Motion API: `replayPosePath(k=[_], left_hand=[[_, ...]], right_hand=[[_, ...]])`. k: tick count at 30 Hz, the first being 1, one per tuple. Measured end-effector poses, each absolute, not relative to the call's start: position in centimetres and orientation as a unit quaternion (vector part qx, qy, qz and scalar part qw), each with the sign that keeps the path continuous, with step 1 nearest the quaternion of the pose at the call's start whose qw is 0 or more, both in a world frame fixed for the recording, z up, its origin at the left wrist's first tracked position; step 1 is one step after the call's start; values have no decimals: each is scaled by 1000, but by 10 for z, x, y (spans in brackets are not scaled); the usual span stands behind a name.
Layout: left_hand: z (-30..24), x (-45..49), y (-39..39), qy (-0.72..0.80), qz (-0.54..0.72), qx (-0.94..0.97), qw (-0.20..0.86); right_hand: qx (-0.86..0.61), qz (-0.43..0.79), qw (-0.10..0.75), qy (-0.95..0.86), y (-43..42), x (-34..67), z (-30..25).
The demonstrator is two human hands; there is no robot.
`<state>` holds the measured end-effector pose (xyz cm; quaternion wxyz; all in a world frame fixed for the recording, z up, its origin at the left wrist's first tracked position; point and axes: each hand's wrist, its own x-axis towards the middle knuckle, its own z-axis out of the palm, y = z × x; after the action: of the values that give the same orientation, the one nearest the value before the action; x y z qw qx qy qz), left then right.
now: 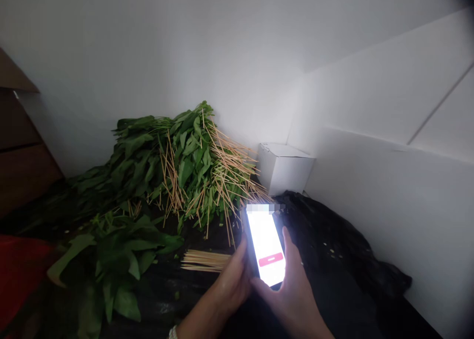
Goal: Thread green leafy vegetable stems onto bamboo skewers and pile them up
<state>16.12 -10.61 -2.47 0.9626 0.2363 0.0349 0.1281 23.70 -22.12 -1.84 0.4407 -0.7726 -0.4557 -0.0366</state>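
A smartphone point(265, 240) with a bright white screen and a red button on it is held upright, tilted slightly left. My left hand point(237, 275) grips its left side, and my right hand point(289, 280) wraps its right side and lower edge. Just left of my left hand lies a bundle of bare wooden skewers point(205, 261). Beyond the phone rises a heap of leafy greens point(148, 146), with many skewers point(233, 164) sticking out of it. Nearer on the left is a smaller pile of loose leafy greens point(126, 250).
A white box point(285, 169) stands against the wall behind the phone. Black plastic sheeting point(333, 230) covers the surface and bunches up at the right. A red item point(22, 275) lies at the left edge, below brown cardboard boxes point(22, 166). White walls enclose the back and right.
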Motion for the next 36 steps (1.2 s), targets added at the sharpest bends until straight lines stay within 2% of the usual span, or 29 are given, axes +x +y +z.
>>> replayPosePath(k=[9, 14, 22, 29, 36], left_hand=[[-30, 164, -107, 27, 129, 234, 963], [-36, 165, -107, 80, 122, 258, 955], [-21, 157, -108, 101, 124, 306, 938], [-19, 153, -100, 128, 143, 319, 928], [-23, 154, -99, 143, 142, 326, 924]], right_hand=[[-783, -71, 444, -430, -215, 235, -19], [-784, -100, 440, -426, -215, 240, -19], [-787, -119, 459, -395, -230, 275, -8], [-846, -86, 430, -303, -247, 338, -10], [-883, -68, 335, -322, -248, 376, -38]])
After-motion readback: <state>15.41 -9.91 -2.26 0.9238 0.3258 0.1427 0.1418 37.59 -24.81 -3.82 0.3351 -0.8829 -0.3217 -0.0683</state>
